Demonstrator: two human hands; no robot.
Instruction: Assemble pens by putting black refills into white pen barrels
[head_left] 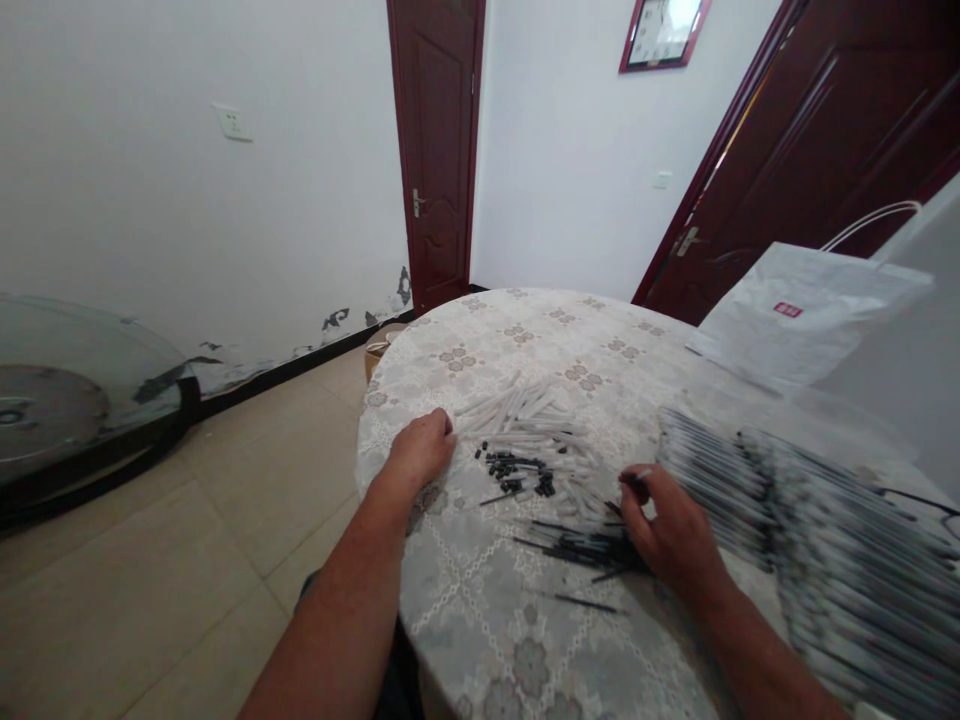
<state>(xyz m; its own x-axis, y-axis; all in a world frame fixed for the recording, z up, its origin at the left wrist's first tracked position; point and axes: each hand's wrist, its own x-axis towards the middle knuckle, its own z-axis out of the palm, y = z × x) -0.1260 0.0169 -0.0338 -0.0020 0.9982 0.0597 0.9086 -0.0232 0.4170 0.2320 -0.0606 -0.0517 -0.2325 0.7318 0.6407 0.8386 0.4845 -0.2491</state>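
At the left side of the pile, my left hand point(425, 447) rests on the tablecloth with its fingers curled closed. What it holds, if anything, is hidden. White thin tubes point(517, 410), like pen barrels, lie loosely heaped beside its fingertips. Small black caps point(514, 468) are scattered just in front of them. My right hand point(666, 520) is closed in a pinch above the right end of a bundle of thin black sticks point(574, 545). A small dark and pale piece shows at its fingertips, too blurred to name. One black stick point(586, 603) lies apart, nearer to me.
Blurred stacks of bundled pen-like sticks point(712, 480) cover the table's right side. Behind them stands a white paper bag point(795, 300) with handles. A patterned cloth point(517, 335) covers the round table. A glass disc-like object point(67, 400) leans by the left wall.
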